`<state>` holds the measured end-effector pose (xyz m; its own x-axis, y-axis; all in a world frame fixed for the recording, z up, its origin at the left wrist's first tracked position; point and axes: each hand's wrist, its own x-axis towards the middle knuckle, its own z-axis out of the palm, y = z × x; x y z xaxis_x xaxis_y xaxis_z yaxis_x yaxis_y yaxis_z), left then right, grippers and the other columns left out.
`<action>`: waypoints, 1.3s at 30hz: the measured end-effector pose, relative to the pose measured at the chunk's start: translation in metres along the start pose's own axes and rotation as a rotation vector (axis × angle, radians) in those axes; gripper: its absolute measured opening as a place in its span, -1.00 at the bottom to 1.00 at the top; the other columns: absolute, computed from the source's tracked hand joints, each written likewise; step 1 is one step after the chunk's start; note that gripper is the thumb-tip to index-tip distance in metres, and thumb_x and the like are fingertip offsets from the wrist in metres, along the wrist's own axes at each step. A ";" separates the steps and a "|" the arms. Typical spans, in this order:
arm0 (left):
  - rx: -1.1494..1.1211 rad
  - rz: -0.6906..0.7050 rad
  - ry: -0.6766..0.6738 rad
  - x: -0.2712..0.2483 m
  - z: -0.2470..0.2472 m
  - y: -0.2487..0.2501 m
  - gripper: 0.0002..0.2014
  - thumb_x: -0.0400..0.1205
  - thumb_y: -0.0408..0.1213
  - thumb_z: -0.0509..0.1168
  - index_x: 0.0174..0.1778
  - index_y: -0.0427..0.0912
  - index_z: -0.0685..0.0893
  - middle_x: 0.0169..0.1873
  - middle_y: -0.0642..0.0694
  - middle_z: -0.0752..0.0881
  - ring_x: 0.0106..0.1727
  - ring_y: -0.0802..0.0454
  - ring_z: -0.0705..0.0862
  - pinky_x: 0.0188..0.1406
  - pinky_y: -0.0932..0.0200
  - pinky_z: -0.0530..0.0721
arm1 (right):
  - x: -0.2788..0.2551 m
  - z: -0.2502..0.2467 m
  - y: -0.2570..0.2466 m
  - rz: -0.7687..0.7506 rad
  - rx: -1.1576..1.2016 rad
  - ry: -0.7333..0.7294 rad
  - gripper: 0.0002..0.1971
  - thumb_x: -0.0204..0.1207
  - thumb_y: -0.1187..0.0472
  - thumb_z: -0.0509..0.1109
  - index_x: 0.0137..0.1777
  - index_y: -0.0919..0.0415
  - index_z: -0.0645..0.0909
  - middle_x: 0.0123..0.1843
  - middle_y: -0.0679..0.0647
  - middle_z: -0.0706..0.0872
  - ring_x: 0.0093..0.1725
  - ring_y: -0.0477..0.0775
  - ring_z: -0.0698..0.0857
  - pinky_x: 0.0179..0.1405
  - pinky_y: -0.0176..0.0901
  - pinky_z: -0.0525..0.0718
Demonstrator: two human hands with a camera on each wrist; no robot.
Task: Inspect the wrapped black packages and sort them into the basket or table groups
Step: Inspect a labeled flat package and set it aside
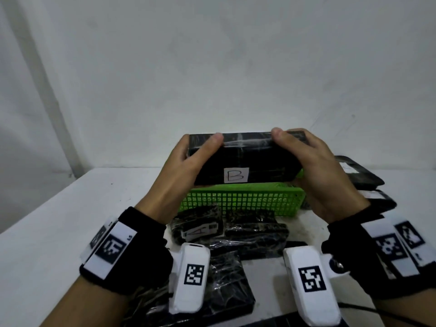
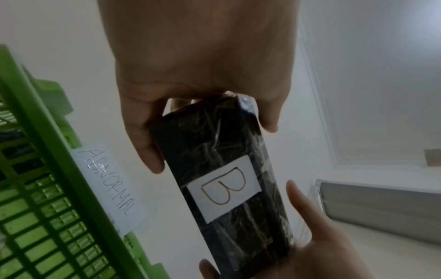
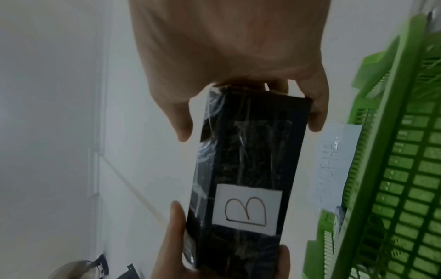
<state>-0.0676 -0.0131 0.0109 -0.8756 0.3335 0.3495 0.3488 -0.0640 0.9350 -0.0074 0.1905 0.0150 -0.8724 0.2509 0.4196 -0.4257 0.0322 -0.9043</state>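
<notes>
Plainly, head view: the left hand and right hand clasp the ends of the package marked B, held up just above the green basket; thumbs lie on its top edge.
Left wrist view: the left hand's fingers curl round one end; the basket's tag reads ABNORMAL.
Right wrist view: the right hand's fingers wrap the other end, beside the basket wall.
Handling: likely a stiff box (its edges stay square) under slick, crinkled film.
Hold: the short ends look safest, clear of the B label.
</notes>
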 end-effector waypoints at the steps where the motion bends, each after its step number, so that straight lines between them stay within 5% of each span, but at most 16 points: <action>1: -0.009 0.004 0.004 0.002 0.000 -0.001 -0.62 0.44 0.19 0.40 0.02 0.02 0.66 -0.12 0.15 0.80 -0.03 0.17 0.79 0.11 -0.04 0.74 | 0.001 0.000 0.003 -0.012 0.008 0.014 -0.76 0.36 -0.01 0.56 -0.10 0.06 0.61 -0.25 -0.12 0.80 -0.22 -0.14 0.80 -0.30 -0.31 0.64; 4: -0.020 0.048 0.017 0.005 -0.001 -0.005 -0.66 0.44 0.06 0.54 -0.20 -0.03 0.55 -0.26 0.05 0.63 -0.16 0.05 0.65 -0.07 0.02 0.60 | 0.002 0.005 0.013 -0.055 0.037 0.061 -0.74 0.39 0.19 0.64 -0.15 0.06 0.55 -0.31 -0.11 0.74 -0.28 -0.09 0.75 -0.33 -0.31 0.62; 10: 0.031 0.121 0.035 0.008 -0.007 -0.010 -0.70 0.45 0.07 0.45 -0.20 -0.03 0.54 -0.23 -0.06 0.63 -0.17 0.00 0.64 -0.20 0.11 0.59 | -0.003 0.017 0.027 -0.170 -0.081 0.166 -0.71 0.46 0.10 0.64 -0.03 0.09 0.56 -0.20 -0.01 0.76 -0.14 0.09 0.79 -0.03 0.01 0.73; 15: 0.110 0.047 0.004 0.007 -0.006 -0.010 -0.52 0.47 0.32 0.33 0.03 -0.02 0.58 0.00 0.00 0.74 0.08 -0.05 0.79 0.02 -0.11 0.80 | -0.001 0.007 0.014 -0.211 -0.093 0.108 -0.67 0.36 0.06 0.66 -0.05 0.04 0.55 -0.21 -0.15 0.69 -0.18 -0.08 0.72 -0.12 -0.19 0.68; 18: 0.083 -0.143 -0.033 0.007 -0.003 -0.006 -0.29 0.46 0.51 0.23 0.27 0.01 0.62 0.22 -0.13 0.72 0.07 -0.11 0.82 -0.21 0.02 0.81 | -0.003 0.000 0.005 -0.282 -0.078 0.055 -0.71 0.35 0.11 0.60 -0.05 0.06 0.54 -0.02 -0.17 0.71 -0.11 -0.19 0.71 -0.10 -0.31 0.67; 21: -0.103 -0.182 -0.021 0.007 -0.002 -0.003 -0.46 0.61 0.05 0.33 0.41 -0.21 0.53 0.21 -0.26 0.74 -0.04 -0.17 0.83 -0.22 0.04 0.84 | -0.001 0.001 0.005 -0.228 -0.149 0.039 -0.64 0.48 -0.09 0.51 0.15 0.03 0.53 0.22 -0.16 0.62 0.02 -0.36 0.66 0.08 -0.39 0.57; 24: -0.188 -0.062 0.043 0.010 -0.009 -0.005 -0.42 0.53 -0.34 0.50 0.45 -0.12 0.47 0.22 -0.12 0.68 0.06 -0.03 0.79 0.07 -0.13 0.81 | 0.004 -0.001 0.008 0.025 -0.126 0.039 -0.43 0.51 -0.16 0.47 0.47 -0.12 0.39 0.30 -0.16 0.67 0.21 -0.25 0.71 0.22 -0.02 0.67; 27: -0.113 0.025 -0.035 0.010 -0.012 -0.007 -0.29 0.40 -0.32 0.61 0.45 -0.04 0.47 0.24 -0.03 0.69 0.17 -0.06 0.77 0.11 -0.07 0.79 | 0.004 -0.002 0.008 0.151 0.000 0.041 -0.33 0.42 0.04 0.57 0.52 0.00 0.42 0.10 -0.10 0.82 0.11 -0.04 0.84 0.05 0.19 0.85; 31: -0.040 0.062 -0.008 0.004 -0.003 -0.008 -0.36 0.41 -0.24 0.54 0.40 -0.03 0.45 0.11 0.06 0.73 0.04 0.14 0.80 -0.04 0.16 0.80 | 0.002 -0.004 0.007 0.127 -0.094 0.014 -0.26 0.27 0.11 0.64 0.47 0.05 0.46 0.06 -0.03 0.84 -0.05 0.01 0.88 -0.05 0.05 0.85; 36: 0.132 0.131 0.016 0.006 -0.002 -0.012 -0.46 0.52 -0.29 0.54 0.35 -0.03 0.43 0.08 0.10 0.70 0.04 0.26 0.76 0.14 -0.03 0.80 | 0.002 -0.005 0.015 0.126 -0.111 0.047 -0.35 0.42 0.28 0.63 0.46 0.07 0.42 -0.03 0.00 0.81 -0.23 -0.09 0.85 -0.51 -0.18 0.70; 39: 0.157 0.169 0.032 0.006 -0.002 -0.012 -0.45 0.52 -0.32 0.55 0.34 -0.05 0.43 0.04 0.14 0.70 -0.01 0.31 0.75 0.14 -0.02 0.80 | 0.003 -0.004 0.020 0.125 -0.099 0.041 -0.33 0.42 0.28 0.62 0.47 0.05 0.40 -0.01 0.04 0.79 -0.23 -0.08 0.85 -0.52 -0.20 0.69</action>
<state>-0.0778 -0.0122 0.0022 -0.8096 0.3007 0.5041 0.5368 0.0320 0.8431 -0.0176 0.1963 -0.0022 -0.9056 0.2985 0.3014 -0.2866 0.0933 -0.9535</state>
